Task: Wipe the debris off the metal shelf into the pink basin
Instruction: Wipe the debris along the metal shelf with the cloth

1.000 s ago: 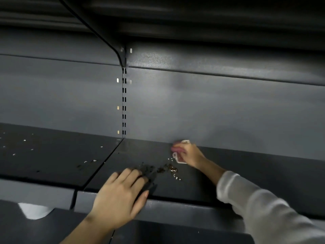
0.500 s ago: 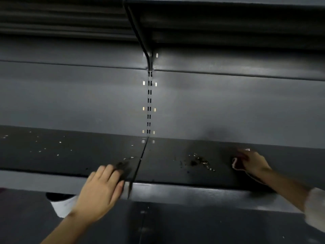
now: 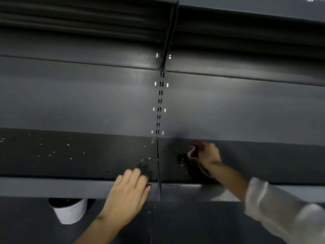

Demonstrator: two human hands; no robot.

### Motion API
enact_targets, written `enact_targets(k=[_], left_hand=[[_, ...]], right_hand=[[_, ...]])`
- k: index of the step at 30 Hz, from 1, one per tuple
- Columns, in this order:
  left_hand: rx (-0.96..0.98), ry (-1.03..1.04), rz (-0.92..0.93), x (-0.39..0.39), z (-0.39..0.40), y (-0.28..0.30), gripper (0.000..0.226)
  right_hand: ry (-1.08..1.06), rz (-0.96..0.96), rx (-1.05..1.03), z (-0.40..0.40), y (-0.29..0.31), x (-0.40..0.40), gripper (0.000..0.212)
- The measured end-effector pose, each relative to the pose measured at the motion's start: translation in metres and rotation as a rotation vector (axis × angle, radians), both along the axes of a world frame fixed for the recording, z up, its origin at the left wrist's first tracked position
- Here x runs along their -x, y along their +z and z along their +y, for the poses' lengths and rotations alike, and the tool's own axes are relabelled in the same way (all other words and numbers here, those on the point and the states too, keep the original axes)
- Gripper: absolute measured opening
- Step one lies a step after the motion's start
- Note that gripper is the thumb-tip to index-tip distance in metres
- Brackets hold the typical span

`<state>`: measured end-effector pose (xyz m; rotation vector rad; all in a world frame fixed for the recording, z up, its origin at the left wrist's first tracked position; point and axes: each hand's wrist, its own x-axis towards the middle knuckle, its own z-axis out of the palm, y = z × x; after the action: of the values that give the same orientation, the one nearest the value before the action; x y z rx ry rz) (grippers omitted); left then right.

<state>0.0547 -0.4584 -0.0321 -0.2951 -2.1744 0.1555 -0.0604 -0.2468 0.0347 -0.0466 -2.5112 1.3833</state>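
The dark metal shelf (image 3: 79,164) runs across the view in two panels with a seam between them. My right hand (image 3: 208,155) is shut on a pink and white cloth (image 3: 192,152) on the right panel. The cloth presses against a small pile of debris (image 3: 181,158) just right of the seam. Pale specks (image 3: 68,144) lie scattered over the left panel. My left hand (image 3: 128,192) rests on the shelf's front edge left of the seam, its fingers and thumb closed on a small dark object (image 3: 145,171). No pink basin shows.
A white container (image 3: 70,212) with dark contents stands below the shelf's front lip at the lower left. A slotted upright (image 3: 159,103) runs up the grey back panel. Another shelf (image 3: 246,11) overhangs close above.
My right hand has swept the cloth leftwards, pushing the debris pile closer to the seam. My left hand stays at the front edge by the seam.
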Motion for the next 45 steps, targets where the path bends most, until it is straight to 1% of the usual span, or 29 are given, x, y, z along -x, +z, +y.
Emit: enact_targets(k=[1, 2, 4, 5, 7, 8, 10, 12, 14, 16, 17, 19, 20, 21, 22, 24, 26, 27, 28, 30, 31, 33, 34, 37, 39, 40, 43, 44, 45], left_hand=[[-0.009, 0.008, -0.002, 0.0, -0.007, 0.002, 0.034], [-0.028, 0.016, -0.001, 0.0, -0.013, 0.005, 0.034], [-0.057, 0.01, 0.001, 0.001, -0.022, 0.008, 0.033], [-0.056, 0.007, 0.001, 0.002, -0.023, 0.008, 0.033], [-0.048, 0.019, 0.017, 0.004, -0.02, 0.006, 0.032], [-0.048, 0.026, 0.024, 0.005, -0.018, 0.004, 0.032], [-0.056, 0.028, 0.02, 0.006, -0.016, 0.001, 0.032], [-0.058, 0.023, 0.013, 0.006, -0.018, 0.002, 0.032], [-0.035, 0.021, 0.014, 0.006, -0.019, 0.003, 0.032], [-0.021, 0.009, 0.016, 0.006, -0.023, 0.003, 0.034], [-0.025, 0.003, 0.021, 0.006, -0.027, 0.005, 0.037], [-0.028, 0.014, 0.028, 0.005, -0.035, 0.008, 0.049], [-0.021, 0.015, 0.028, 0.004, -0.038, 0.009, 0.049], [-0.011, 0.01, 0.024, 0.004, -0.04, 0.011, 0.042], [-0.001, 0.004, 0.021, 0.003, -0.041, 0.012, 0.034], [0.007, -0.003, 0.018, 0.003, -0.04, 0.012, 0.024], [0.009, -0.02, 0.047, 0.006, -0.04, 0.01, 0.01], [0.009, -0.027, 0.067, 0.008, -0.04, 0.007, 0.007], [0.001, -0.024, 0.084, 0.01, -0.041, 0.005, 0.01], [-0.016, -0.013, 0.093, 0.012, -0.041, 0.004, 0.024], [-0.012, -0.009, 0.09, 0.012, -0.04, 0.005, 0.024], [0.0, -0.018, 0.074, 0.009, -0.038, 0.007, 0.008], [-0.003, -0.019, 0.062, 0.008, -0.038, 0.009, 0.005], [-0.02, -0.022, 0.021, 0.005, -0.035, 0.012, 0.008], [-0.018, -0.013, 0.007, 0.004, -0.035, 0.012, 0.006], [-0.013, -0.006, 0.005, 0.003, -0.036, 0.012, 0.004], [-0.006, -0.004, -0.017, 0.001, -0.045, 0.01, 0.03], [-0.006, -0.006, -0.023, -0.001, -0.048, 0.011, 0.034], [0.001, -0.007, -0.026, -0.003, -0.052, 0.011, 0.036]], right_hand=[[-0.03, -0.001, 0.057, 0.015, 0.002, -0.002, 0.037], [-0.058, -0.02, 0.055, 0.03, 0.003, -0.006, 0.035], [-0.082, -0.114, -0.035, 0.048, 0.002, -0.013, 0.023], [-0.049, -0.161, -0.109, 0.046, 0.0, -0.016, 0.018], [0.065, -0.211, -0.315, 0.019, -0.001, -0.02, 0.029], [0.124, -0.213, -0.366, -0.002, -0.002, -0.022, 0.033], [0.218, -0.183, -0.363, -0.048, -0.002, -0.027, 0.036], [0.309, -0.119, -0.327, -0.088, -0.001, -0.029, 0.035], [0.401, -0.099, -0.264, -0.115, -0.002, -0.028, 0.034], [0.438, -0.109, -0.074, -0.128, -0.005, -0.022, 0.033], [0.425, -0.123, 0.044, -0.128, -0.006, -0.017, 0.031], [0.362, -0.118, 0.204, -0.11, 0.0, -0.001, 0.029], [0.336, -0.097, 0.28, -0.093, 0.004, 0.011, 0.03], [0.292, -0.068, 0.318, -0.07, 0.01, 0.023, 0.032], [0.218, -0.021, 0.281, -0.041, 0.015, 0.036, 0.033], [0.039, 0.032, 0.087, 0.021, 0.019, 0.06, 0.031], [-0.082, -0.024, -0.099, 0.072, 0.01, 0.083, 0.028], [-0.114, -0.06, -0.165, 0.087, 0.004, 0.093, 0.027], [-0.116, -0.09, -0.233, 0.094, -0.002, 0.103, 0.028], [-0.053, -0.085, -0.342, 0.08, -0.008, 0.112, 0.026], [-0.007, -0.06, -0.357, 0.061, -0.009, 0.111, 0.022], [0.145, -0.039, -0.313, 0.014, -0.011, 0.102, 0.02], [0.227, -0.033, -0.293, -0.013, -0.011, 0.096, 0.023], [0.42, -0.004, -0.251, -0.083, -0.013, 0.074, 0.027], [0.536, 0.01, -0.23, -0.108, -0.012, 0.059, 0.025], [0.582, -0.006, -0.178, -0.114, -0.011, 0.053, 0.027], [0.686, -0.056, 0.009, -0.098, -0.004, 0.048, 0.035], [0.682, -0.031, 0.02, -0.083, 0.001, 0.05, 0.037], [0.64, 0.017, -0.014, -0.064, 0.005, 0.056, 0.038]])
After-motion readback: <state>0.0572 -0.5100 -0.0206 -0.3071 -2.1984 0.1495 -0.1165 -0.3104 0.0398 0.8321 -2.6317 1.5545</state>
